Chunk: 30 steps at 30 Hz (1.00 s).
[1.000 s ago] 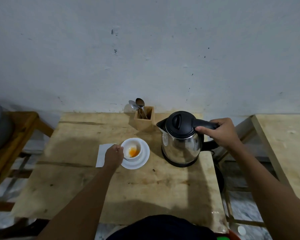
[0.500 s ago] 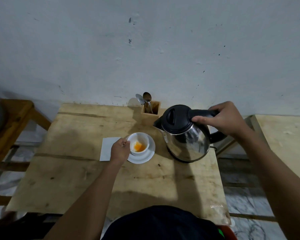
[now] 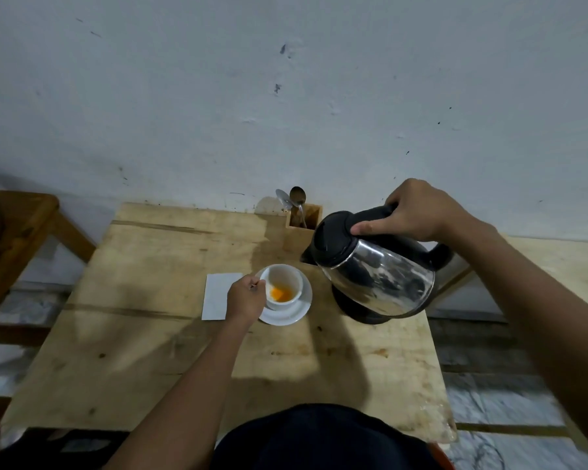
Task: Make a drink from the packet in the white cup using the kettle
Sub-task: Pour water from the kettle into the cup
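A white cup (image 3: 286, 278) with orange powder at its bottom stands on a white saucer (image 3: 299, 308) near the middle of the wooden table (image 3: 150, 351). My left hand (image 3: 245, 298) grips the cup's left side at its handle. My right hand (image 3: 418, 212) is closed on the black handle of a steel kettle (image 3: 377, 278) with a black lid. The kettle hangs in the air, tilted left, its spout just right of and above the cup. No water shows from the spout.
A white paper packet (image 3: 218, 295) lies flat left of the saucer. A wooden holder (image 3: 302, 218) with two spoons stands at the table's back edge by the wall. Another wooden table (image 3: 557, 266) is at the right, a wooden stand (image 3: 17, 228) at the left.
My right hand has lifted the kettle off the table and tipped its spout left toward the cup. My left hand has stayed on the cup.
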Tool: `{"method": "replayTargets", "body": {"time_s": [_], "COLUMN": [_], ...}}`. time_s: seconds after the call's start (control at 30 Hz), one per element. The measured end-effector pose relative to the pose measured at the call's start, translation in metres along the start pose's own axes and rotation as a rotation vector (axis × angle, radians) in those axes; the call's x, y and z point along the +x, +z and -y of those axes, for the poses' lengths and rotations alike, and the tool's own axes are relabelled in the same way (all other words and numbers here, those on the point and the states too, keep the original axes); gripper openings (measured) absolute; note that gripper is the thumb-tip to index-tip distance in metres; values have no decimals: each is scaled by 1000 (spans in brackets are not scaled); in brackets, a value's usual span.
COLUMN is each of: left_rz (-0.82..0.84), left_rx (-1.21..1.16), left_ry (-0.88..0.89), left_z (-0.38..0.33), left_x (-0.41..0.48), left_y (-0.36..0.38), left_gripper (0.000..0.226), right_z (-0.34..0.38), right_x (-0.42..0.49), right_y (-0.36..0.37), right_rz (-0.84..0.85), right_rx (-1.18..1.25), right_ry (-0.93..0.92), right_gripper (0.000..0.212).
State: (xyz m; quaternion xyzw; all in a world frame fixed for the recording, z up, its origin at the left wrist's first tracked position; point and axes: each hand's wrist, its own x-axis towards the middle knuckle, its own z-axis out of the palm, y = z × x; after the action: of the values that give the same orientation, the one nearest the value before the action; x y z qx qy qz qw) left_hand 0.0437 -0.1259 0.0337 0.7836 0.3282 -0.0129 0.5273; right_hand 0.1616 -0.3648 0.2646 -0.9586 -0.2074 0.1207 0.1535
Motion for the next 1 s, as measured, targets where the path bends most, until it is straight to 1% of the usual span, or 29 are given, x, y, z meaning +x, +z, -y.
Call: {"method": "replayTargets", "body": {"time_s": [0.1,0.37,0.47,0.57,0.7,0.93,1.0], "left_rz": [1,-15,-15,-19,-30,-42,-45], "left_rx": [-17,-21,-32,-47,-58,-44,-36], "left_ry": [-3,-22,-12,-16,-15,-8,-7], "left_z": [-1,-1,0,0,0,-1,-1], "left_x": [-1,-1,0,-1,-2,-3,-3], "left_y": [-1,0,1,1,1,2,2], "left_gripper": [18,22,23,22,16,20,22], "right_z": [13,25,27,28,28,29,30], "right_x": [5,15,17,18,19,14,14], "right_y": [-2,-5,-5,-6,-7,-13,-15], "right_rz": [18,72,88,103,105,111,108], "right_rx": [-118,-252,-271,-285,-308,-321,-325], "right_ry": [-5,16,8,12,17,17,18], "right_gripper": [73,76,80,78,85,78,79]}}
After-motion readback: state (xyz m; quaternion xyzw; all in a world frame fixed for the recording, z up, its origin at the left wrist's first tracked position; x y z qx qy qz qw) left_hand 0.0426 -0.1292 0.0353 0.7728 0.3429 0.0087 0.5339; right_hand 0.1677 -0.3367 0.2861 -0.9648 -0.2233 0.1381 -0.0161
